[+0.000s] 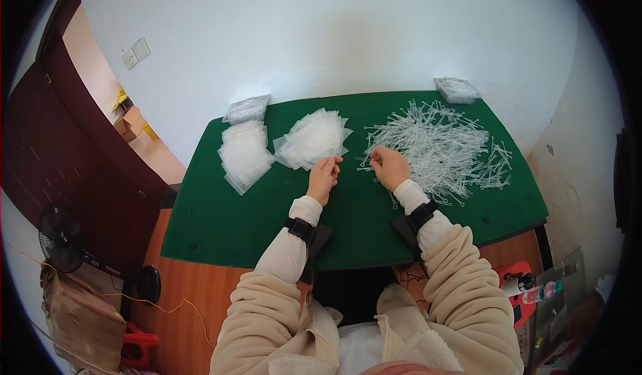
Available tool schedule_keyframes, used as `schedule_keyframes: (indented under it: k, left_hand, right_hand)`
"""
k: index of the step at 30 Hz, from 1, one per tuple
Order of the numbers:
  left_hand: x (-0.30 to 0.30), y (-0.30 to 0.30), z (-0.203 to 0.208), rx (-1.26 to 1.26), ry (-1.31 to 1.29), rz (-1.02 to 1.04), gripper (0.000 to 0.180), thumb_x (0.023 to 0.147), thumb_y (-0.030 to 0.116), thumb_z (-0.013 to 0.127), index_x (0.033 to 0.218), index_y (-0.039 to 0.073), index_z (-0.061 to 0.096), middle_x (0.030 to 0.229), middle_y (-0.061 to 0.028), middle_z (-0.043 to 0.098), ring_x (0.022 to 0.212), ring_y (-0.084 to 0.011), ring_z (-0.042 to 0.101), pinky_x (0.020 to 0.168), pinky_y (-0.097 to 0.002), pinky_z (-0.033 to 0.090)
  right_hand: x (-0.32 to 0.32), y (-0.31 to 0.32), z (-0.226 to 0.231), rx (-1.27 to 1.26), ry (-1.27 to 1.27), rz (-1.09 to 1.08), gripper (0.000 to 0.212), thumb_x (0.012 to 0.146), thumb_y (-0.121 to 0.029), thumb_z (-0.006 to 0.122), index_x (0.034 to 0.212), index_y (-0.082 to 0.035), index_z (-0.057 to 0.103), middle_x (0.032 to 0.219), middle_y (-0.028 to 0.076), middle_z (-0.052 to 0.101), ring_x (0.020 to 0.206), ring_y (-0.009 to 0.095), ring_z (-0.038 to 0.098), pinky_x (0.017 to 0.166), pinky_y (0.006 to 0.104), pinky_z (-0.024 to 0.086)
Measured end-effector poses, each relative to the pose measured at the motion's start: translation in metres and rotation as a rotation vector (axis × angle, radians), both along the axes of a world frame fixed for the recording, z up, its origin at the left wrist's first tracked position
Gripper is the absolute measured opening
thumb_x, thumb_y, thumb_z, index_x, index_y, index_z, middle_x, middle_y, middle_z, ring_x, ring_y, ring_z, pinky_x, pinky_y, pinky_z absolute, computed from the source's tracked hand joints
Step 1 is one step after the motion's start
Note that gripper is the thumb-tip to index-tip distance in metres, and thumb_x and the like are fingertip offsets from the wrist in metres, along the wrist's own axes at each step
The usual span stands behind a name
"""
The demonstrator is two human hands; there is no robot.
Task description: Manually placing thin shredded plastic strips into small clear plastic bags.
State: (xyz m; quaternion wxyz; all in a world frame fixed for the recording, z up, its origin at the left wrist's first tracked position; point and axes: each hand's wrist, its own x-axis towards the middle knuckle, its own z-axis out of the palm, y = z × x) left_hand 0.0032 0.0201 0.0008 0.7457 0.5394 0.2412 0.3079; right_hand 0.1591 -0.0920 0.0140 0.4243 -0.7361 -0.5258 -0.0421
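My left hand is in the middle of the green table, at the near edge of a heap of small clear plastic bags. Its fingers are pressed together, and anything between them is too small to make out. Just to its right, my right hand is closed in a pinch at the left edge of a large pile of thin clear plastic strips with looped ends. What that pinch holds, if anything, cannot be seen clearly. A second, overlapping stack of clear bags lies to the left.
Wrapped clear packs sit at the table's back left and back right, by the white wall. On the floor to the left are a black fan and an orange cable. A red stool with bottles stands right of the table.
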Motion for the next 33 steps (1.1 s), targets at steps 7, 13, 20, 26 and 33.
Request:
schedule_keyframes:
  k: [7,13,20,26,33]
  left_hand:
    - [0.007,-0.003,-0.006,0.12,-0.056,-0.022,0.025,0.092,0.024,0.042,0.097,0.004,0.056,0.07,0.0047,0.046,0.056,-0.0027,0.036,0.049,-0.0172,0.029]
    - [0.002,-0.004,0.0,0.11,-0.052,-0.099,0.024,0.092,0.024,0.043,0.098,0.005,0.057,0.076,0.0038,0.049,0.061,-0.0038,0.041,0.053,-0.0179,0.034]
    - [0.004,-0.005,-0.002,0.394,0.227,-0.195,0.024,0.091,0.023,0.043,0.092,0.006,0.059,0.076,0.0016,0.053,0.063,-0.0058,0.047,0.057,-0.0182,0.039]
    - [0.002,-0.006,-0.002,0.349,0.239,-0.255,0.026,0.091,0.023,0.043,0.094,0.003,0.058,0.078,-0.0014,0.056,0.066,-0.0088,0.049,0.061,-0.0202,0.04]
    - [0.003,-0.015,0.003,0.098,0.087,-0.408,0.028,0.091,0.025,0.043,0.098,0.001,0.056,0.082,-0.0037,0.056,0.07,-0.0109,0.053,0.065,-0.0228,0.044]
  right_hand:
    - [-0.008,0.007,-0.008,0.046,0.424,0.385,0.008,0.077,-0.009,0.058,0.081,-0.002,0.06,0.071,0.008,0.062,0.067,0.02,0.06,0.061,0.0293,0.047]
    - [-0.005,0.005,-0.01,0.007,0.129,0.453,0.009,0.075,-0.009,0.059,0.081,-0.004,0.063,0.069,0.009,0.057,0.066,0.023,0.057,0.06,0.0307,0.045]
    - [-0.002,0.007,-0.014,0.064,-0.064,0.482,0.01,0.073,-0.008,0.062,0.082,-0.005,0.063,0.071,0.008,0.056,0.066,0.021,0.055,0.059,0.0296,0.044]
    - [-0.011,0.005,-0.001,0.0,0.383,0.302,0.015,0.075,-0.006,0.061,0.089,-0.002,0.062,0.078,0.008,0.061,0.071,0.014,0.059,0.062,0.0246,0.047]
    - [-0.01,0.007,-0.007,0.263,0.448,0.384,0.024,0.077,-0.002,0.059,0.101,0.0,0.061,0.086,0.008,0.063,0.078,0.013,0.061,0.07,0.0227,0.048]
